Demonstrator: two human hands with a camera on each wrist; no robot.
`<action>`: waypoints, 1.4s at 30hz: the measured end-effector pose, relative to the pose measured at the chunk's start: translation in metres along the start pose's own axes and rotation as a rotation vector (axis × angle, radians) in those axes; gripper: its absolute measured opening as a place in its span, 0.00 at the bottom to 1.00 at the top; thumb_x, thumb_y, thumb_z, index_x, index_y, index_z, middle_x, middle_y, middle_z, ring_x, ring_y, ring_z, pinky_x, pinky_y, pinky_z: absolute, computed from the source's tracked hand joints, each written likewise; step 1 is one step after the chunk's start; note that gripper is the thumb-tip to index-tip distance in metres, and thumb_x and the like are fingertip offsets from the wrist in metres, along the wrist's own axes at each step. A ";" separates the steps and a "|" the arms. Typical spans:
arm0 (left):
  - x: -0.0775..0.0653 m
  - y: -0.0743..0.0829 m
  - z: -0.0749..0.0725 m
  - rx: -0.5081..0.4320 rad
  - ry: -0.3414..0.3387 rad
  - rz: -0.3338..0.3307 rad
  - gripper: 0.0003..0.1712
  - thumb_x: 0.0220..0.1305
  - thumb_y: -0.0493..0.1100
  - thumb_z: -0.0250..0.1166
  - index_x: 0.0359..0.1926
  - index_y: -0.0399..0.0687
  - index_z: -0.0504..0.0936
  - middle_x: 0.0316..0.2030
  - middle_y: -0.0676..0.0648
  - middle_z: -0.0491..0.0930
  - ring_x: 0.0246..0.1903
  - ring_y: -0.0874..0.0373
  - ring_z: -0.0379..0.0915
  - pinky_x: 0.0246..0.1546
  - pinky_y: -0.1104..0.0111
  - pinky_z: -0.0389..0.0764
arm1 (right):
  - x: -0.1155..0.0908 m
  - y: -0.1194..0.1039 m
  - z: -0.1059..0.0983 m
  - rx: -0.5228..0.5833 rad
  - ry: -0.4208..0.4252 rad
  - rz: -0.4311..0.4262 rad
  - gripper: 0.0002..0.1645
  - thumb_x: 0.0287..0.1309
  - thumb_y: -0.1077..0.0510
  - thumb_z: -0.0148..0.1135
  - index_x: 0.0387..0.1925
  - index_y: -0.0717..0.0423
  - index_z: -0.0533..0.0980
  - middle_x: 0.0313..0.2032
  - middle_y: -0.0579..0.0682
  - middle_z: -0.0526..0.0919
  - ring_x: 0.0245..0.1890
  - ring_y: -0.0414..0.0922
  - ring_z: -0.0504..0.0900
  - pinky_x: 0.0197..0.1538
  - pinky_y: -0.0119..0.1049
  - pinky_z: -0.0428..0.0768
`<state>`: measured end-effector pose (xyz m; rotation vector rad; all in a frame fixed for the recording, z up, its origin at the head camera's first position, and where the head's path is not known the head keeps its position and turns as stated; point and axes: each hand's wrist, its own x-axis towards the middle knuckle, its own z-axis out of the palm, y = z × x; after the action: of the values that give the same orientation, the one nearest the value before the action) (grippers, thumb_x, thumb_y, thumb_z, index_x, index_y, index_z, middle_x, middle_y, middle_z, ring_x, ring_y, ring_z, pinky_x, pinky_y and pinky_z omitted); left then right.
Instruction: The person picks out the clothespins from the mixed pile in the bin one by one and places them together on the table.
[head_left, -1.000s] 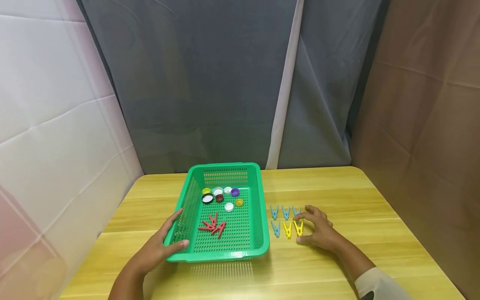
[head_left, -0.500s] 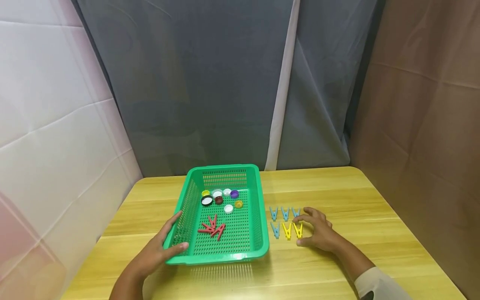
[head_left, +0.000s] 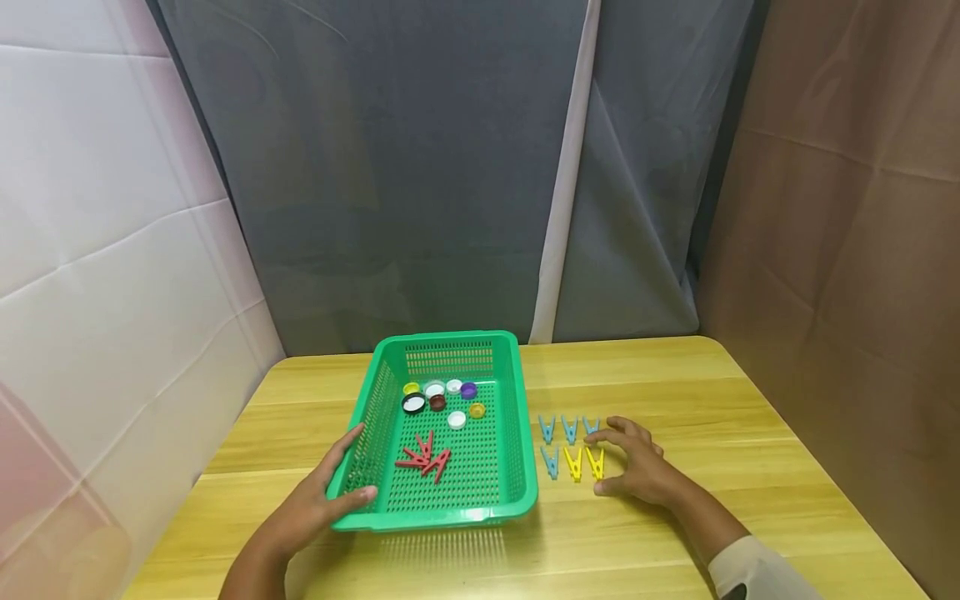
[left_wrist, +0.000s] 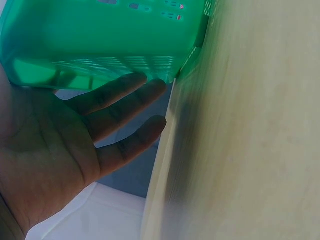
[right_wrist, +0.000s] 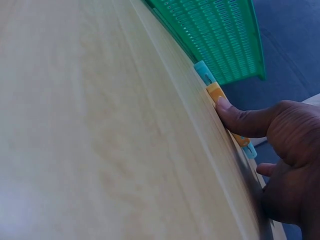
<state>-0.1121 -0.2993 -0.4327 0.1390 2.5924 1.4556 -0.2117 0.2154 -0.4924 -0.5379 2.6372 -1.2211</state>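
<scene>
**No Legible Text**

No text, label, brand, number or sign can be read in the head view or in either wrist view.

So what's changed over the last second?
Nothing visibly moved, bar a slight camera shift; no grip visibly changed. The left hand still holds the green basket; the right hand stays at the yellow clips; red clips, caps and blue clips lie as before.
</scene>
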 end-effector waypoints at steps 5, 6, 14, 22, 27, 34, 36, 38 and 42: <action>0.001 0.000 0.001 -0.004 -0.003 -0.007 0.57 0.76 0.50 0.69 0.90 0.66 0.40 0.88 0.29 0.38 0.81 0.17 0.47 0.69 0.22 0.64 | 0.001 0.001 -0.001 0.003 0.004 0.009 0.44 0.52 0.51 0.88 0.70 0.44 0.79 0.84 0.70 0.50 0.82 0.79 0.39 0.69 0.89 0.40; 0.001 0.000 0.001 -0.007 -0.005 -0.010 0.57 0.76 0.50 0.69 0.90 0.66 0.41 0.88 0.29 0.38 0.81 0.17 0.47 0.69 0.22 0.64 | 0.001 0.001 -0.002 0.006 0.004 0.012 0.45 0.52 0.51 0.88 0.71 0.44 0.78 0.84 0.69 0.49 0.82 0.79 0.39 0.69 0.89 0.40; 0.001 -0.002 -0.001 0.001 -0.004 -0.007 0.58 0.76 0.48 0.69 0.90 0.65 0.40 0.86 0.26 0.42 0.78 0.20 0.57 0.67 0.28 0.71 | 0.002 -0.010 -0.008 0.064 -0.018 -0.015 0.48 0.59 0.54 0.83 0.78 0.49 0.71 0.84 0.72 0.45 0.81 0.83 0.43 0.69 0.85 0.63; -0.001 -0.002 0.000 -0.004 0.001 -0.014 0.58 0.75 0.49 0.70 0.90 0.65 0.41 0.87 0.28 0.42 0.79 0.19 0.54 0.68 0.26 0.69 | 0.004 -0.041 -0.014 -0.016 0.064 -0.072 0.45 0.64 0.57 0.79 0.78 0.50 0.70 0.83 0.73 0.46 0.79 0.83 0.46 0.66 0.81 0.70; 0.000 -0.001 0.001 0.001 0.003 -0.019 0.58 0.74 0.49 0.70 0.90 0.66 0.41 0.87 0.28 0.42 0.80 0.19 0.52 0.68 0.25 0.68 | 0.008 -0.065 -0.015 -0.017 0.118 -0.110 0.42 0.65 0.60 0.78 0.78 0.50 0.71 0.84 0.71 0.49 0.80 0.80 0.48 0.67 0.80 0.72; 0.001 0.000 0.000 0.010 0.000 -0.010 0.58 0.74 0.50 0.71 0.90 0.66 0.42 0.86 0.27 0.44 0.78 0.20 0.57 0.67 0.27 0.70 | 0.012 -0.099 -0.017 0.002 0.106 -0.179 0.40 0.67 0.62 0.76 0.76 0.50 0.71 0.84 0.66 0.49 0.82 0.76 0.52 0.71 0.78 0.70; 0.001 -0.001 0.000 0.008 0.001 -0.010 0.58 0.74 0.50 0.71 0.90 0.65 0.42 0.86 0.27 0.45 0.77 0.22 0.59 0.67 0.30 0.72 | 0.014 -0.110 -0.019 -0.010 0.099 -0.203 0.40 0.67 0.62 0.76 0.76 0.50 0.71 0.85 0.66 0.50 0.83 0.76 0.54 0.71 0.77 0.69; 0.002 -0.001 0.000 0.008 0.002 -0.012 0.58 0.74 0.50 0.71 0.90 0.65 0.42 0.86 0.27 0.44 0.77 0.23 0.59 0.67 0.31 0.72 | 0.017 -0.120 -0.020 -0.021 0.090 -0.225 0.40 0.67 0.61 0.76 0.76 0.50 0.70 0.85 0.66 0.50 0.83 0.75 0.55 0.73 0.77 0.68; 0.001 -0.001 0.000 0.002 -0.001 -0.013 0.58 0.74 0.50 0.71 0.90 0.66 0.42 0.86 0.28 0.43 0.77 0.22 0.58 0.67 0.30 0.71 | 0.020 -0.136 -0.019 -0.027 0.057 -0.252 0.39 0.68 0.61 0.75 0.76 0.53 0.69 0.85 0.65 0.51 0.83 0.74 0.56 0.74 0.76 0.67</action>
<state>-0.1127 -0.2998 -0.4338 0.1226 2.5895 1.4476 -0.2023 0.1398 -0.3762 -0.8757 2.6998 -1.2869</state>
